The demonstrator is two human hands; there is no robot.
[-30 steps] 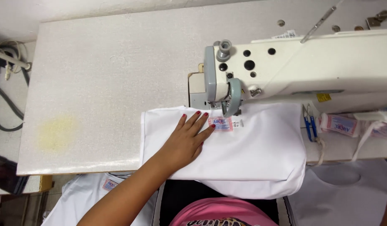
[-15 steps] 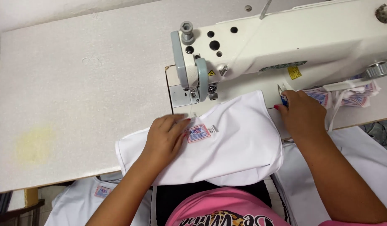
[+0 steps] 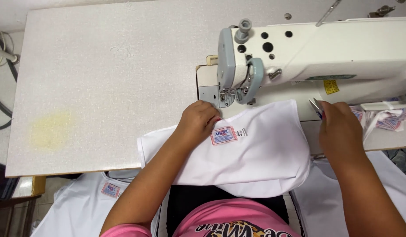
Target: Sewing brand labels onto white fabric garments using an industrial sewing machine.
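Left hand [image 3: 198, 120]: palm down, fingers curled loosely, pressing the folded white knit garment [image 3: 251, 153] flat; no closed grip on it. Fingertips lie at 9 o'clock of the presser foot.

Folded white knit garment: centre of the speckled white worktop [image 3: 102, 79], its upper edge under the needle area of the white industrial sewing machine [image 3: 317, 52].

Small red-and-blue woven label [image 3: 223, 135]: on the garment, just at 4 o'clock of the left hand.

Right hand [image 3: 341, 131]: at 3 o'clock of the garment, grip closed around blue-handled thread snips [image 3: 316, 107], blades pointing to 11 o'clock.

Loose pile of woven labels [image 3: 387, 119]: at 3 o'clock of the right hand.
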